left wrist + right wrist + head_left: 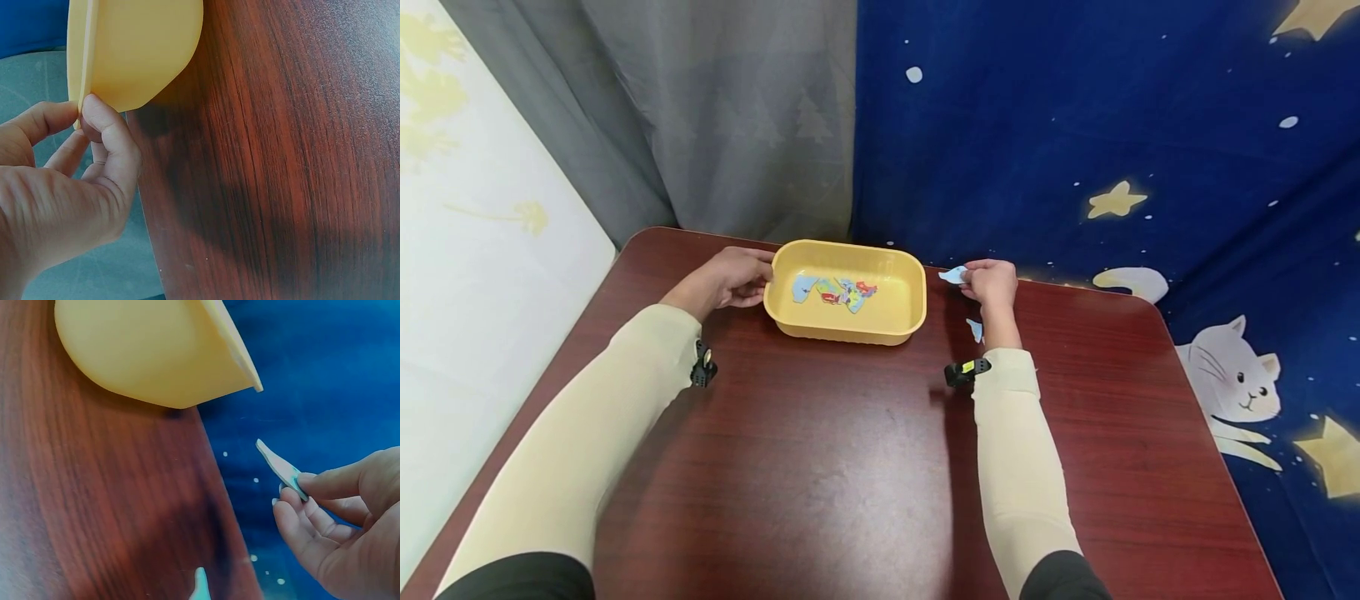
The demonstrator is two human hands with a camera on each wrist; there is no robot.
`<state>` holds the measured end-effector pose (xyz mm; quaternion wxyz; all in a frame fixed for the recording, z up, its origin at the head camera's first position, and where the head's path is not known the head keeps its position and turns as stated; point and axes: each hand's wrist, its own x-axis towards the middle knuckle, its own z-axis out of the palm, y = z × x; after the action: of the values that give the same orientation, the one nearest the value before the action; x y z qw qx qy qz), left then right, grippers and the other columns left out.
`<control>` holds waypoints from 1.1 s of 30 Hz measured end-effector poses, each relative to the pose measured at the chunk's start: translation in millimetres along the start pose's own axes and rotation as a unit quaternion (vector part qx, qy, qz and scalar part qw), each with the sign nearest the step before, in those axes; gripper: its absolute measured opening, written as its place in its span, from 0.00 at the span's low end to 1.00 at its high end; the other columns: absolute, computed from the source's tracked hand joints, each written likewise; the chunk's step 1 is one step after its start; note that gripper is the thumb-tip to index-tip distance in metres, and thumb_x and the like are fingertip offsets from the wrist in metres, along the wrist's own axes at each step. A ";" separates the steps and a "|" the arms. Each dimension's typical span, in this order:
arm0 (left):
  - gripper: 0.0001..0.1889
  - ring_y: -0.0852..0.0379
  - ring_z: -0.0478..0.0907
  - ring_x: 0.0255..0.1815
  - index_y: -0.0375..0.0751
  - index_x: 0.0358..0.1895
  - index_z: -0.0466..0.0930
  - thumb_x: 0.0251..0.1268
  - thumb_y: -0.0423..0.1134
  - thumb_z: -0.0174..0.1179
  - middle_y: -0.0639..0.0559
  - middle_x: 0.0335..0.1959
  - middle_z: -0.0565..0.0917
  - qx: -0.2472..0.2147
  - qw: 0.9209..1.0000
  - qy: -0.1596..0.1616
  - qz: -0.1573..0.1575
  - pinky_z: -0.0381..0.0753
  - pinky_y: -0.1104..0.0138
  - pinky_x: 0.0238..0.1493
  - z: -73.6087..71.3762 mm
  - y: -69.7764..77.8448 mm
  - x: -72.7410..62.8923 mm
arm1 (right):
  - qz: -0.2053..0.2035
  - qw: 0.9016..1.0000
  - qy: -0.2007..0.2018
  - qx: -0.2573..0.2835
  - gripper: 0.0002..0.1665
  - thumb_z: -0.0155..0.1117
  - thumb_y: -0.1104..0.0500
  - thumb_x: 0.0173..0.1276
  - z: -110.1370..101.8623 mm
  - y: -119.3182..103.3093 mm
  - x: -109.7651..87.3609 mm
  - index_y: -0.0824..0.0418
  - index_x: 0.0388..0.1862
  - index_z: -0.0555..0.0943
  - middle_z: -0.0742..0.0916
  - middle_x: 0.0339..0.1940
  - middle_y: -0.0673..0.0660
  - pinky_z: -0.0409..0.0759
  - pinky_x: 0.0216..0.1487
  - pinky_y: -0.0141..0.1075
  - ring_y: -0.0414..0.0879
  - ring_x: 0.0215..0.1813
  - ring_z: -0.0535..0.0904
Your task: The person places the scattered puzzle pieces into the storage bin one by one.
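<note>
A yellow plastic basin [846, 329] stands near the table's back edge with several colourful flat puzzle pieces [829, 293] lying in it. At its left end my left hand [741, 277] pinches the rim [87, 56] between thumb and fingers. My right hand [992, 283], to the right of the basin, pinches a light-blue puzzle piece [953, 275] by one end. In the right wrist view this thin piece [278, 464] points toward the basin and is held above the table edge. A second light-blue piece [975, 331] lies on the table beside my right wrist.
The dark red wooden table [820, 467] has rounded back corners. Behind it hang a grey curtain [752, 125] and a blue curtain [1000, 125] with stars and a cat. A white patterned panel [490, 275] stands along the left.
</note>
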<state>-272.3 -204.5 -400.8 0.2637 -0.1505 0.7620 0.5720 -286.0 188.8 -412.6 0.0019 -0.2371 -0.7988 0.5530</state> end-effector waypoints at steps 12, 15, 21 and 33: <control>0.29 0.60 0.76 0.20 0.49 0.71 0.66 0.65 0.33 0.53 0.53 0.26 0.77 0.001 1.000 -0.009 0.000 0.83 0.69 0.32 -0.1 1.3 -2.5 | -0.054 0.996 -0.008 -0.072 0.16 0.57 0.71 0.63 0.5 -14.1 -8.1 0.64 0.47 0.86 0.85 0.44 0.64 0.86 0.41 0.40 0.46 0.28 0.83; 0.29 0.60 0.76 0.21 0.50 0.71 0.66 0.65 0.33 0.53 0.53 0.26 0.77 0.003 1.000 -0.007 -0.001 0.84 0.68 0.33 0.0 1.4 -2.1 | -0.066 0.994 -0.003 -0.082 0.17 0.56 0.72 0.63 3.2 -18.5 -11.8 0.64 0.46 0.86 0.86 0.43 0.63 0.86 0.37 0.37 0.49 0.30 0.84; 0.29 0.60 0.76 0.21 0.50 0.71 0.66 0.66 0.34 0.53 0.53 0.26 0.77 0.005 1.000 -0.003 -0.001 0.84 0.67 0.34 0.2 1.2 0.3 | -0.094 0.991 0.013 -0.099 0.18 0.56 0.72 0.60 11.4 -24.8 -16.0 0.63 0.45 0.87 0.87 0.38 0.63 0.79 0.24 0.26 0.49 0.30 0.84; 0.29 0.60 0.76 0.20 0.49 0.72 0.66 0.66 0.33 0.53 0.52 0.26 0.77 0.001 1.000 -0.003 -0.002 0.84 0.67 0.34 0.0 1.6 1.6 | -0.119 0.983 -0.001 -0.140 0.16 0.57 0.69 0.62 39.1 -33.3 -29.3 0.61 0.45 0.87 0.88 0.40 0.59 0.80 0.30 0.31 0.47 0.33 0.80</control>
<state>-274.4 -203.9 -400.4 0.2678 -0.1501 0.7616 0.5708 -282.9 134.0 -390.8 0.0337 -0.1374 -0.8906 0.4322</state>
